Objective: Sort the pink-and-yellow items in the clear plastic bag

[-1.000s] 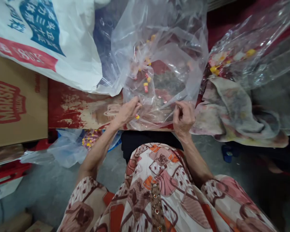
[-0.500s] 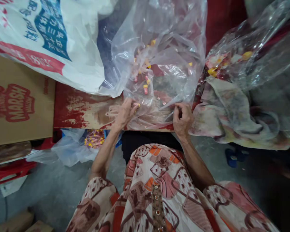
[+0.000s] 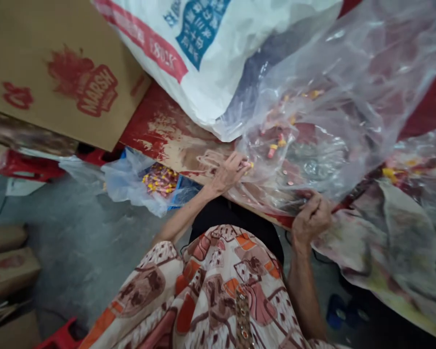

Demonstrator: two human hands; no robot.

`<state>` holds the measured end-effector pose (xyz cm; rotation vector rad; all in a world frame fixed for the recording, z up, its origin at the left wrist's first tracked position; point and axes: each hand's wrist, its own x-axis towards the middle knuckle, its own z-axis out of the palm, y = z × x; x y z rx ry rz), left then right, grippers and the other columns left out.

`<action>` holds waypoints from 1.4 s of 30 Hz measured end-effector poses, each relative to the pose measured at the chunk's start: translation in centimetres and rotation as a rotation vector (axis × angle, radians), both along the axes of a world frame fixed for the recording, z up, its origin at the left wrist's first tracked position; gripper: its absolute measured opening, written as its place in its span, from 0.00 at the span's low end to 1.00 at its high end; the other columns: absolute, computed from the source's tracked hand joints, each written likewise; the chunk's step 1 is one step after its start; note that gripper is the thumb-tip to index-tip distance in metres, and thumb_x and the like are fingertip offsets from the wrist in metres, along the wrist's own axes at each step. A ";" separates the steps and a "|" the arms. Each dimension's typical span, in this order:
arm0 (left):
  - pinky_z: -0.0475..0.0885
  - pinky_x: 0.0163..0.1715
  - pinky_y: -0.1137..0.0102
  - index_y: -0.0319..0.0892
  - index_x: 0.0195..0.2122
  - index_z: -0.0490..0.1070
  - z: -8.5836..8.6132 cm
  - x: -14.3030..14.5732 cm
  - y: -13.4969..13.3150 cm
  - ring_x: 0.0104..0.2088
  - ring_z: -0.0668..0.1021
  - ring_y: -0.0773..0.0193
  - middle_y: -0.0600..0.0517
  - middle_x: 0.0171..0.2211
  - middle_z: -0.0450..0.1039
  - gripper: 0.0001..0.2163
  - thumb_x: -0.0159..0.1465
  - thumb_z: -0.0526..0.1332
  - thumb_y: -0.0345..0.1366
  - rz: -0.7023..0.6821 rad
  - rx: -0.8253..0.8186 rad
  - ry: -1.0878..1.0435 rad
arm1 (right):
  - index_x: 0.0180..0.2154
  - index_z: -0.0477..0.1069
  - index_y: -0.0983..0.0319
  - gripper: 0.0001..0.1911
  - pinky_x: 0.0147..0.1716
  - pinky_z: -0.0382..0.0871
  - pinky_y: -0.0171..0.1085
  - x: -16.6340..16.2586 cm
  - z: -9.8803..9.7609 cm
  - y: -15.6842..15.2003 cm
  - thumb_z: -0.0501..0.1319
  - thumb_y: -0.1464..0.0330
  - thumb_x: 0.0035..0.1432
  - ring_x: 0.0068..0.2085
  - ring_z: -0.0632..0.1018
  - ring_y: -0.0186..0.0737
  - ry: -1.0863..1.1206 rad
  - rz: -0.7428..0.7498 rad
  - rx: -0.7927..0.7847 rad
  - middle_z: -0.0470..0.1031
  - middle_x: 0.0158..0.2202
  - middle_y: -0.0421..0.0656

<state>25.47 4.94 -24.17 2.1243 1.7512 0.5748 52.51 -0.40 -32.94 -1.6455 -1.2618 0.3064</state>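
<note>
My left hand (image 3: 229,175) is closed over the table's front edge, with a small yellow-tipped pink piece (image 3: 250,165) between thumb and fingers. Under and beside it spreads a clear plastic bag (image 3: 323,155). My right hand (image 3: 311,219) is closed at the bag's near right side, its fingertips curled; what they pinch, if anything, I cannot make out. A pink piece with a yellow cap (image 3: 272,151) lies in the bag area, near several similar ones. Two small pale discs, one of them a round disc (image 3: 289,183), lie between my hands.
A white printed sack (image 3: 218,97) sits at the back, beside a cardboard box (image 3: 105,53). Below the table, a blue crate (image 3: 178,191) lined with plastic holds many yellow-and-pink pieces (image 3: 162,180). A stained cloth (image 3: 396,242) hangs over the right edge. Blue slippers (image 3: 343,310) are on the floor.
My view has swung to the left, so the table and both hands appear further right and the crate shows more. The small piece stays in my left hand.
</note>
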 end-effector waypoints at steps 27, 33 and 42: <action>0.83 0.54 0.61 0.43 0.54 0.80 -3.9 4.1 -5.7 0.50 0.86 0.56 0.42 0.48 0.83 0.16 0.80 0.51 0.33 -0.026 0.286 -0.231 | 0.47 0.76 0.62 0.10 0.46 0.69 0.41 -1.6 3.5 5.4 0.58 0.67 0.80 0.48 0.79 0.46 -0.323 0.290 -0.252 0.80 0.49 0.51; 0.82 0.55 0.62 0.42 0.52 0.82 -6.8 3.5 -5.6 0.50 0.86 0.55 0.42 0.48 0.84 0.16 0.79 0.52 0.31 -0.019 0.384 -0.163 | 0.55 0.77 0.62 0.12 0.51 0.69 0.42 -3.6 5.4 7.1 0.55 0.69 0.83 0.52 0.79 0.46 -0.451 0.374 -0.449 0.79 0.57 0.50; 0.80 0.54 0.60 0.42 0.52 0.82 -7.2 3.0 -4.7 0.49 0.85 0.52 0.42 0.46 0.84 0.14 0.79 0.55 0.31 -0.053 0.488 -0.135 | 0.46 0.78 0.61 0.07 0.57 0.72 0.44 -4.0 5.1 9.5 0.61 0.74 0.72 0.49 0.82 0.47 -0.459 0.398 -0.347 0.83 0.47 0.49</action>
